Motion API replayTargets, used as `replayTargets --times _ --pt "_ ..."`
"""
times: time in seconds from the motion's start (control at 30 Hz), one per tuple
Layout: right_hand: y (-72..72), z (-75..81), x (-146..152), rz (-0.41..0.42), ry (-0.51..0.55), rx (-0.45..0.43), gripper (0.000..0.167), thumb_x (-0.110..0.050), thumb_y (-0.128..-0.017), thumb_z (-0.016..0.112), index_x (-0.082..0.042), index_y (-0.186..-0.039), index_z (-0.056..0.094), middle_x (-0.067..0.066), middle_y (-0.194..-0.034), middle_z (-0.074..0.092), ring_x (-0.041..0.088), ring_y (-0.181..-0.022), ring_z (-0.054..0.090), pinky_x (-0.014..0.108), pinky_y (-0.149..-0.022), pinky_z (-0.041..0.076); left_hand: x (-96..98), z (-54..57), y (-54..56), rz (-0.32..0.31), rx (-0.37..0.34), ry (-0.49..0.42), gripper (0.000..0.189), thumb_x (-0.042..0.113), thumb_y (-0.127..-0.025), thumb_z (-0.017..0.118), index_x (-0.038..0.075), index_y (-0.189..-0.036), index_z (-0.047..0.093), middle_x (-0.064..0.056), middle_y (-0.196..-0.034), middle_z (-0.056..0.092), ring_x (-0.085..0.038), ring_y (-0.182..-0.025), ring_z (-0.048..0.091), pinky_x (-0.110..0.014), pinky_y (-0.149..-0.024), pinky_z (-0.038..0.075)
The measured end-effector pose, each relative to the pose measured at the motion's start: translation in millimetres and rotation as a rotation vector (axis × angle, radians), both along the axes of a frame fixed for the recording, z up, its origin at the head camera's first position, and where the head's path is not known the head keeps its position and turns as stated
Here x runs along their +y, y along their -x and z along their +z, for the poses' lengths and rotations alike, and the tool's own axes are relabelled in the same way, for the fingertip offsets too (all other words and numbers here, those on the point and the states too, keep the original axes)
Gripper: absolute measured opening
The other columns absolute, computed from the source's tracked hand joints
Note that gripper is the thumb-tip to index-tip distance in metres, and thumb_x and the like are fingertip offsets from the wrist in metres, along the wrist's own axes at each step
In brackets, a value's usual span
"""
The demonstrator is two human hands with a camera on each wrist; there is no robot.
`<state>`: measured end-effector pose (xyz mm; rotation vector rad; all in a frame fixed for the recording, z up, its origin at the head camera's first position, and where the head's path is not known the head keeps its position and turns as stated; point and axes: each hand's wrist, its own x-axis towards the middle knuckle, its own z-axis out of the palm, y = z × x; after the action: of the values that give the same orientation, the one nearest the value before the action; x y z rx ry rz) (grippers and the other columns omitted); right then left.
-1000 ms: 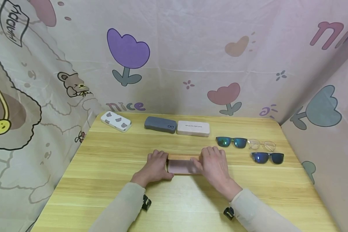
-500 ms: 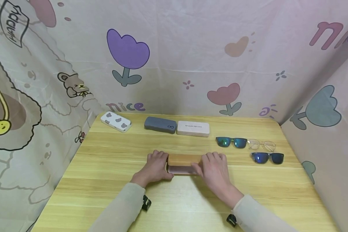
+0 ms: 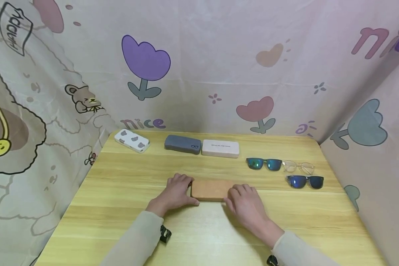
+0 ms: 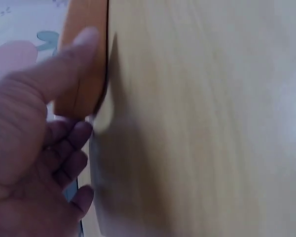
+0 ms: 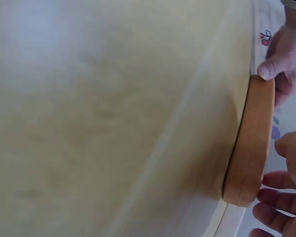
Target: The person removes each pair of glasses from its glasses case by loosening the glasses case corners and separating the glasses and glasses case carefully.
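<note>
An orange-tan glasses case lies on the wooden table with its lid down. My left hand holds the case's left end, thumb at the front edge and fingers behind it. The left wrist view shows that thumb across the case's side. At the right end my right hand has loosely bent fingers touching the lid. In the right wrist view those fingers meet the end of the case, and the thumb stands a little off it.
Along the back lie a white patterned case, a grey-blue glasses case and a pale pink one. To the right are green-blue sunglasses, clear thin-framed glasses and dark blue sunglasses. Printed cloth hangs around the table.
The lid of the orange glasses case has swung down towards the front and now covers its inside. My right hand has moved down with it; the left hand has stayed at its end.
</note>
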<state>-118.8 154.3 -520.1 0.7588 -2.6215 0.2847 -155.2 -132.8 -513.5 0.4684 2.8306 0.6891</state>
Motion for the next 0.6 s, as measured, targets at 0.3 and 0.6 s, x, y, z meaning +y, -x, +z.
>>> replayTargets --times 0.3,0.6 --pt "-17.2 -9.2 2.8 0.058 -0.114 -0.010 0.055 -0.040 -0.094 0.078 -0.006 -0.135 0.067 0.016 -0.130 0.069 0.036 -0.115 0.067 0.050 -0.098 0.057 15.3 2.2 -45.8 -0.089 0.286 0.107 0.066 0.028 -0.094 0.078 0.000 -0.149 0.054 -0.019 -0.149 0.054 -0.036 -0.139 0.051 -0.049 -0.118 0.044" --pt "-24.1 -15.9 3.1 0.049 -0.139 -0.015 0.065 -0.041 -0.094 0.078 -0.004 -0.144 0.062 0.020 -0.143 0.064 0.039 -0.129 0.062 0.050 -0.107 0.053 21.9 1.4 -78.3 -0.286 0.284 0.309 0.085 0.043 -0.100 0.068 -0.006 -0.160 0.034 -0.029 -0.169 0.027 -0.049 -0.158 0.023 -0.049 -0.126 0.031"
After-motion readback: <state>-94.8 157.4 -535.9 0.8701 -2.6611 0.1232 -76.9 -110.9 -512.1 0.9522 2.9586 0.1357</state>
